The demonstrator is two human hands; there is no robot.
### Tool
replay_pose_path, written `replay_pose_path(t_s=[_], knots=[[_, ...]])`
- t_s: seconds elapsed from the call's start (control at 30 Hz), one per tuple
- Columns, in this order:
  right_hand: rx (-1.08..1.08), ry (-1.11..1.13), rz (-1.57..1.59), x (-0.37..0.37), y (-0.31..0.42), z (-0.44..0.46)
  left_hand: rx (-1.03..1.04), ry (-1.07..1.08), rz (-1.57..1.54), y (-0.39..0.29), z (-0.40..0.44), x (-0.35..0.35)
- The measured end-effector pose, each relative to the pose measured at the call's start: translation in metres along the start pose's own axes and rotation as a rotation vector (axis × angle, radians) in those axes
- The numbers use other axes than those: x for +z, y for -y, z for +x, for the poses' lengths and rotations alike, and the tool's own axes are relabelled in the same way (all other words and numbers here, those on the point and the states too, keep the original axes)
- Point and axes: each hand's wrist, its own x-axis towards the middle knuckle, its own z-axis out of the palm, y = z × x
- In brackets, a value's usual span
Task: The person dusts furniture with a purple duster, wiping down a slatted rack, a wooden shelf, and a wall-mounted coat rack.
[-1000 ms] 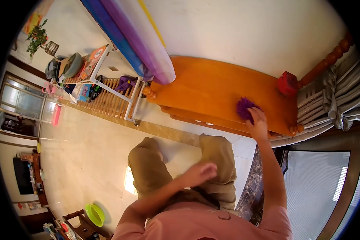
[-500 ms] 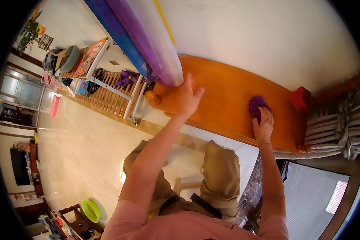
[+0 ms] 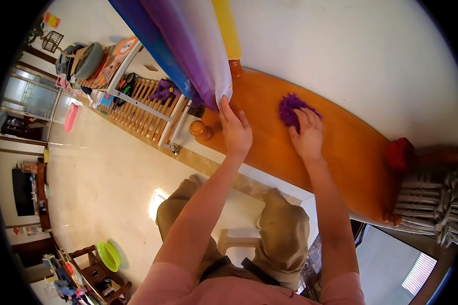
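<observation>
In the head view, a fluffy purple cloth (image 3: 289, 109) lies on the wooden table (image 3: 262, 142), just beyond and slightly to the left of the right hand (image 3: 309, 137), whose fingers reach over its near side. That grip is closed on the cloth, thumb toward one side and fingers across the top, probably because a soft, loose bundle holds together best when pressed down against the wood; the palm is turned down, so how much is gathered beneath it cannot be told. The left hand (image 3: 237, 134) has a released grip: its fingers are extended, and their tips meet the lower end of the hanging fabric (image 3: 203, 56), striped blue, purple and white, likely to steady it or keep it off the tabletop. The cloth lies apart from this hand, on the side toward the right hand. Near the left hand stands a round wooden knob (image 3: 200, 130) at the table's end, and a red object (image 3: 400, 154) is at the far right end, beside the wall (image 3: 336, 56). Farther left is a slatted rack (image 3: 137, 107); below the table, a small stool (image 3: 236, 241) shows between the person's knees.
</observation>
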Motion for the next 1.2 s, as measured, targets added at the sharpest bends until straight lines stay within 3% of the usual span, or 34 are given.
replay_pose_path(t_s=[0.27, 0.33, 0.47, 0.6, 0.73, 0.8, 1.07, 1.2], knots=[[-0.142, 0.046, 0.081, 0.052, 0.055, 0.047, 0.032, -0.046, -0.056, 0.002, 0.001, 0.0], [-0.23, 0.232, 0.2, 0.041, 0.05, 0.04, -0.003, -0.058, -0.045, -0.001, 0.001, -0.002], [-0.191, 0.202, 0.138, 0.041, 0.043, 0.046, 0.007, -0.062, -0.04, 0.001, 0.001, 0.0], [-0.087, 0.014, 0.018, 0.076, 0.059, 0.076, 0.009, -0.052, -0.054, 0.003, 0.0, 0.0], [-0.147, 0.105, 0.069, 0.077, 0.071, 0.072, -0.021, -0.085, -0.1, 0.005, -0.001, -0.001], [-0.283, 0.156, 0.117, 0.068, 0.07, 0.06, -0.024, -0.075, -0.112, 0.003, 0.001, -0.001], [0.005, 0.131, -0.143, 0.099, 0.083, 0.111, -0.015, -0.036, -0.142, 0.004, -0.002, -0.001], [-0.115, 0.176, -0.114, 0.08, 0.061, 0.096, -0.051, -0.018, -0.171, 0.003, 0.001, -0.003]])
